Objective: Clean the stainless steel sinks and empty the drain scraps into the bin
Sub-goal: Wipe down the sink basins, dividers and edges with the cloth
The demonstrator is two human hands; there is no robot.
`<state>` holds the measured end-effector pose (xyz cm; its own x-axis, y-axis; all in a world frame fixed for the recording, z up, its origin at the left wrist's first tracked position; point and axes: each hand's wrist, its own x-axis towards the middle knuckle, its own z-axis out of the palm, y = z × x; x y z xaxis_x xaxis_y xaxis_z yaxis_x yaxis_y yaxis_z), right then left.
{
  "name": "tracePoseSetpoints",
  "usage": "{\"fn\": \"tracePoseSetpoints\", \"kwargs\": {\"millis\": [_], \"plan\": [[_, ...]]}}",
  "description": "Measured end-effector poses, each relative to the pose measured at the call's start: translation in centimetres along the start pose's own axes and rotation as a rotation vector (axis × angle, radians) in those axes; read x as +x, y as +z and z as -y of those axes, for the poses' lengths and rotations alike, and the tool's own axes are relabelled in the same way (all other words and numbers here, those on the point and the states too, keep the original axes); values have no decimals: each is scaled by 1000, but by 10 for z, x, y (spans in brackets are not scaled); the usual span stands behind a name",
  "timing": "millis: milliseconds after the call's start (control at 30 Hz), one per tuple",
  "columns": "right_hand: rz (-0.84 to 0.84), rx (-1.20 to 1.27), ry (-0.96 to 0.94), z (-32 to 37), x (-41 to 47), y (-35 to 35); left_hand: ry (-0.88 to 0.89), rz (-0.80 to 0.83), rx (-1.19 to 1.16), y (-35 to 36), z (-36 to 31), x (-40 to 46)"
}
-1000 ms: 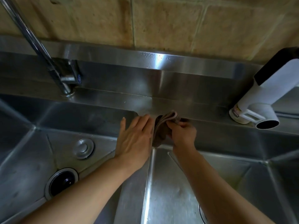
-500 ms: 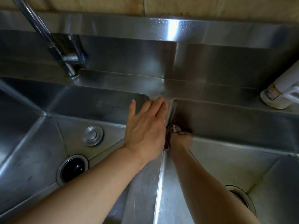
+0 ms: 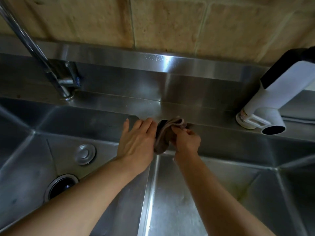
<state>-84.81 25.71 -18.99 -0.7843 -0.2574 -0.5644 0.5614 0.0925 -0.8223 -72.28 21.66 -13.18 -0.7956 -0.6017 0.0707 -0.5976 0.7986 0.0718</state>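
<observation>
A double stainless steel sink fills the view, with a left basin [image 3: 30, 150] and a right basin [image 3: 213, 176] split by a raised divider [image 3: 144, 193]. My right hand [image 3: 186, 141] grips a brown cloth [image 3: 164, 135] against the top corner of the right basin, where divider and back ledge meet. My left hand [image 3: 136, 142] rests flat on the divider, fingers straight, right beside the cloth. In the left basin lie an open drain hole [image 3: 61, 185] and a round metal stopper [image 3: 85, 154].
A chrome tap [image 3: 56, 77] rises from the back ledge at left. A white and black appliance with a round spout [image 3: 272, 106] stands on the ledge at right. Beige tiles [image 3: 170, 23] back the sink. Yellowish marks show on the right basin floor [image 3: 242, 191].
My right hand with the cloth has come back up from low in the right basin's corner to its top edge. The view has tilted up. My left hand stays on the divider.
</observation>
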Motion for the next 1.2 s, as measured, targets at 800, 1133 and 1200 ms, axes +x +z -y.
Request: {"fn": "tracePoseSetpoints", "kwargs": {"millis": [800, 1133, 1200], "plan": [[-197, 238, -33, 13, 3, -28, 4, -165, -37, 16, -10, 4], [-41, -81, -17, -29, 16, 5, -53, -166, -41, 13, -21, 2], [-67, -176, -12, -34, 24, -6, -69, -146, -42, 14, -24, 2]]}}
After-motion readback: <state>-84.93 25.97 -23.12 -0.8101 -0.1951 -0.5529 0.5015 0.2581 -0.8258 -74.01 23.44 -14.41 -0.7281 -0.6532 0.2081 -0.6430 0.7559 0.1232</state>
